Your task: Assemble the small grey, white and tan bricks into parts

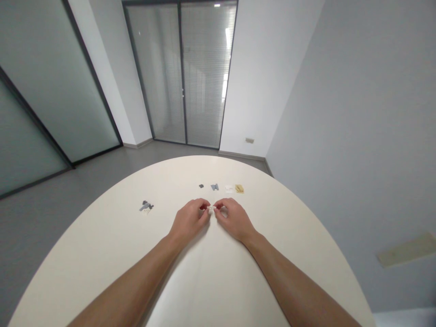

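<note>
Between my two hands is a small white piece, too small to make out its exact kind. My left hand pinches its left end with thumb and fingers. On the other end, my right hand is closed in a pinch too. Just beyond the hands lie a small dark piece, a few grey-blue pieces, some white pieces and a group of tan pieces. Left of my left hand is a mixed pile of grey, dark and white pieces.
A round white table carries all the pieces and both forearms. Beyond its far edge are grey floor, a glass door with blinds and frosted glass panels. A plain wall stands on the right.
</note>
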Demonstrator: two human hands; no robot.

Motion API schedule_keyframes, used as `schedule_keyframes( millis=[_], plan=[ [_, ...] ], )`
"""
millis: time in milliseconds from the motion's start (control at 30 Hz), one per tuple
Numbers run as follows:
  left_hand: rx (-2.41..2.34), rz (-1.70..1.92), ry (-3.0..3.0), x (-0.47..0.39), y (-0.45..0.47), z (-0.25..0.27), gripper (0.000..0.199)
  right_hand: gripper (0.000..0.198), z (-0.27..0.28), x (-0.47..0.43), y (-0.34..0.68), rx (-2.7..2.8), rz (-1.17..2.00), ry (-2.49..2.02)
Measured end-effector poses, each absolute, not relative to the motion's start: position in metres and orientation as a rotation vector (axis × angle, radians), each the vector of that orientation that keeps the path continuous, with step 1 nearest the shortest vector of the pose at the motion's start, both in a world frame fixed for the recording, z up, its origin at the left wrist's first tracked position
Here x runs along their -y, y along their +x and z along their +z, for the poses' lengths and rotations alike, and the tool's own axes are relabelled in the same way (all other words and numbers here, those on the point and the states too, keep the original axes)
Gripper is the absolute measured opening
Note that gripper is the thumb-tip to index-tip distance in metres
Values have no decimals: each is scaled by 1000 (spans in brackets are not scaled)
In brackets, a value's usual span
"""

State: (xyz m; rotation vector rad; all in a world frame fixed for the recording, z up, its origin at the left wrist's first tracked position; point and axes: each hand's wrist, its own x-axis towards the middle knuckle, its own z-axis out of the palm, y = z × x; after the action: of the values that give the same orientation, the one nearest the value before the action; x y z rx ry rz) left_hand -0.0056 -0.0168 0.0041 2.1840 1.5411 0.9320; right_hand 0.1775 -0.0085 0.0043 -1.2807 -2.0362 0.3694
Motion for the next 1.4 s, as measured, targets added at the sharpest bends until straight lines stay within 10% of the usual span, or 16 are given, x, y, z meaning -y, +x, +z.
schedule_keyframes(
  millis=[1400],
  plan=[
    [-1501, 946, 2179, 18, -5, 5, 21, 11, 6, 10, 178, 1992, 353, -1389]
  ],
)
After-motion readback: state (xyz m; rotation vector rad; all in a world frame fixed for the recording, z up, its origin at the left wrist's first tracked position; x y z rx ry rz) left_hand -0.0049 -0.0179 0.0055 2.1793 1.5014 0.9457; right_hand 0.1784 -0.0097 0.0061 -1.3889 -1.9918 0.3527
